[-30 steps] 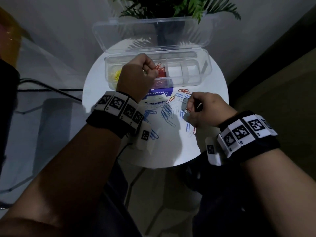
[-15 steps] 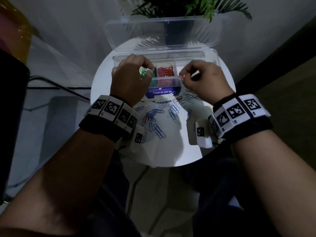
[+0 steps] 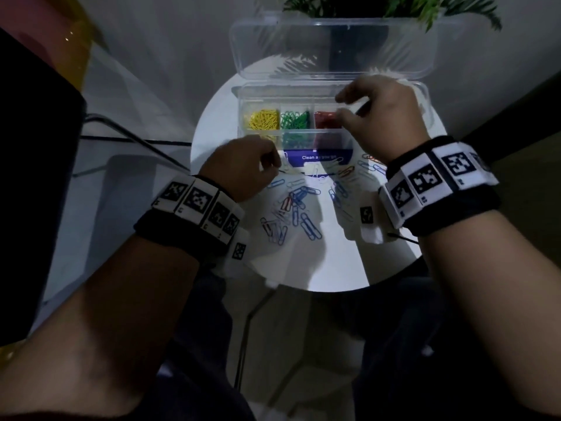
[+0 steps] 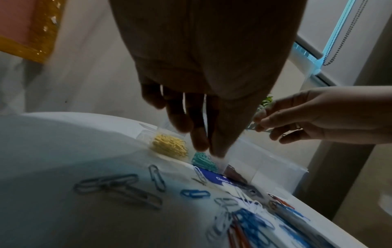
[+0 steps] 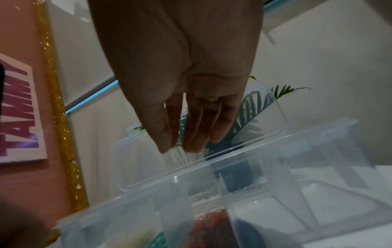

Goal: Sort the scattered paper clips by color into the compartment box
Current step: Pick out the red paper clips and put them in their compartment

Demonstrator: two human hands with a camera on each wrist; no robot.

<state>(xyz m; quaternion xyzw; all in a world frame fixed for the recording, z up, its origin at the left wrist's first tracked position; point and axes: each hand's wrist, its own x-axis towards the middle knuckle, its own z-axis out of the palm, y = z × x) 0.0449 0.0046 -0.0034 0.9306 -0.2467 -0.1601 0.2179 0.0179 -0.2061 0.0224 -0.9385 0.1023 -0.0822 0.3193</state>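
Clear box: (image 3: 331, 91) plastic, lid up, on far side of round white table (image 3: 328, 268); plant (image 3: 394, 7) behind it.
Yellow clips: (image 3: 263, 119) heap in box's leftmost front compartment.
Green clips: (image 3: 295, 119) heap in next compartment, right of yellow.
Red clips: (image 3: 325, 120) heap in compartment right of green, partly hidden by right hand.
Other compartments: right end of box hidden behind right hand in head view; right wrist view shows clear dividers, contents not readable.
Loose clips: (image 3: 299, 208) mostly blue, some white and a few red, scattered on table just in front of box, between the wrists.
Blue label: (image 3: 318, 156) lies on table against box's front wall, white text partly readable, clips over it.
Right hand: (image 3: 385, 117) above box, over the red compartment's right side; thumb and fingers drawn toward each other, tips apart. Blurred, so cannot tell whether a clip is between them.
Left hand: (image 3: 243, 168) low over table just in front of box's left end, at edge of loose clips; fingers pointing down, bunched. Cannot tell whether it holds a clip, too dark and blurred.
Wrists: both wear black bands with square marker tags.
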